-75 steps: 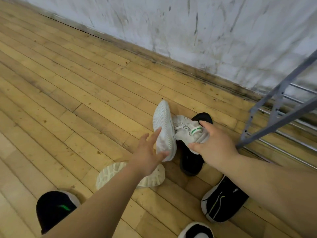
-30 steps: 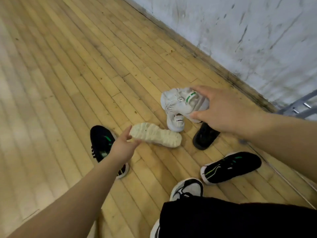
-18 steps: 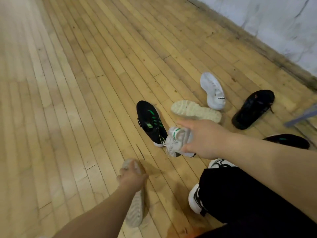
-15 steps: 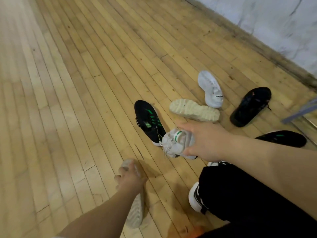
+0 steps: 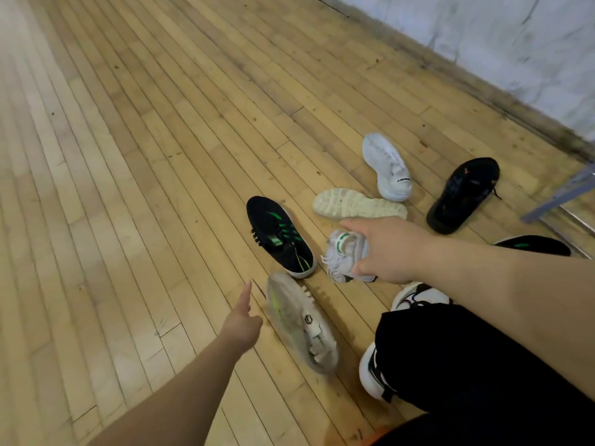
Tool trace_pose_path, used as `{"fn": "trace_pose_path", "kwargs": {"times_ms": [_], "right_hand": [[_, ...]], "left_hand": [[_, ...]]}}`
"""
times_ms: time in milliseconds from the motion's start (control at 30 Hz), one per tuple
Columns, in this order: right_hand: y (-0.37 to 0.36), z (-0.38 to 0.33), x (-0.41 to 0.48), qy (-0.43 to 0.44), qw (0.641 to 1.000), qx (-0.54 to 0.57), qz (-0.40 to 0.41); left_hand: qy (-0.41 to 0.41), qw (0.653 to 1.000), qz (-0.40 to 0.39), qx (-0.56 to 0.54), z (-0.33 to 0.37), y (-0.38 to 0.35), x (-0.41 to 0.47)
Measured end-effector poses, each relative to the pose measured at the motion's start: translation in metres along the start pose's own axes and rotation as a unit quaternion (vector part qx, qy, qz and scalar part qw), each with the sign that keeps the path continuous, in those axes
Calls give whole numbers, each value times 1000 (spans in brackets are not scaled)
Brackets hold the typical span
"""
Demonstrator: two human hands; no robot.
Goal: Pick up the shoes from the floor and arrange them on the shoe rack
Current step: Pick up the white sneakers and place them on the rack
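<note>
My right hand (image 5: 386, 249) is shut on a white sneaker with a green stripe (image 5: 346, 255), held low over the wooden floor. My left hand (image 5: 243, 320) is open with one finger stretched out. Just to its right a blurred beige sneaker (image 5: 302, 323) lies on the floor, apart from the fingers. Further out lie a black sneaker with green stripes (image 5: 280, 236), an upturned cream sole (image 5: 357, 204), a white sneaker (image 5: 388, 169) and a black shoe (image 5: 463, 194). Only a grey bar of the shoe rack (image 5: 560, 194) shows at the right edge.
Another black and green shoe (image 5: 534, 244) peeks out behind my right forearm. My black trouser leg (image 5: 467, 365) and my own white and black sneakers (image 5: 418, 294) fill the lower right. A stained white wall (image 5: 515, 43) runs along the far right. Bare floorboards (image 5: 128, 188) spread to the left.
My left hand has let go of the beige sneaker, which now lies beside it on the floor. My right hand still grips the white sneaker and has barely shifted.
</note>
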State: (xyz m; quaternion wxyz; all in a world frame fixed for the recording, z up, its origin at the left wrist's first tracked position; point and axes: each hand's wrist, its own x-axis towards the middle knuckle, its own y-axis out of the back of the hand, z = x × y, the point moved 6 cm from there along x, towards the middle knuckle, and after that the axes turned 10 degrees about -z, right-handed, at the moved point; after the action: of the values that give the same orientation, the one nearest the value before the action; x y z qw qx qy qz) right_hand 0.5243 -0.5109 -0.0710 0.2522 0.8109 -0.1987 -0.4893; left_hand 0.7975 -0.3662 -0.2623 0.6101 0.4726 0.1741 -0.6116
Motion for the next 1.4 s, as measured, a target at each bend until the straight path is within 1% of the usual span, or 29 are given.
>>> {"fn": "trace_pose_path", "kwargs": {"times_ms": [100,200,333,433,467,533,600,667,767,833,900,1000,1067,1133,1233,1267,1333,1400], "right_hand": [[2,1,-1,-5,1000,3,-2],[6,4,-4,-10,1000,10,1],[19,5,-22,-11,1000,27,8],[53,8,-54,-9,999,33,20],[69,12,-70,-10,998,47,42],[103,33,-111,-22,986,114,118],[128,58,-162,-34,972,139,188],[139,88,-223,-43,954,174,242],[134,133,-326,-54,905,242,344],[116,158,-393,-58,869,274,408],[90,181,-454,-73,830,303,463],[39,212,-533,-101,779,344,514],[-3,229,-579,-124,747,371,538],[-50,245,-623,-143,693,404,579],[-136,263,-683,-179,587,455,645],[-164,266,-699,-197,558,461,661],[-220,269,-723,-234,507,468,685],[-278,270,-735,-269,469,475,694]], "left_hand": [[-22,999,19,35,11,-2,-6],[-50,998,12,44,36,-9,-14],[-92,995,-28,18,91,-29,-29],[-144,986,-76,-43,155,-52,-50],[-157,980,-95,-71,179,-62,-59],[-184,962,-145,-139,234,-89,-84],[-216,935,-197,-202,291,-116,-116],[-243,908,-242,-239,345,-145,-150],[-270,873,-326,-242,408,-198,-211],[-299,849,-378,-216,441,-239,-255],[-322,834,-409,-184,464,-282,-298],[-359,822,-427,-114,474,-347,-369],[-382,814,-431,-78,470,-394,-416],[-422,798,-429,-27,464,-445,-467],[-486,755,-437,62,442,-528,-541],[-500,738,-444,94,428,-551,-566],[-530,705,-444,155,397,-591,-609],[-538,679,-447,224,359,-634,-633]]}}
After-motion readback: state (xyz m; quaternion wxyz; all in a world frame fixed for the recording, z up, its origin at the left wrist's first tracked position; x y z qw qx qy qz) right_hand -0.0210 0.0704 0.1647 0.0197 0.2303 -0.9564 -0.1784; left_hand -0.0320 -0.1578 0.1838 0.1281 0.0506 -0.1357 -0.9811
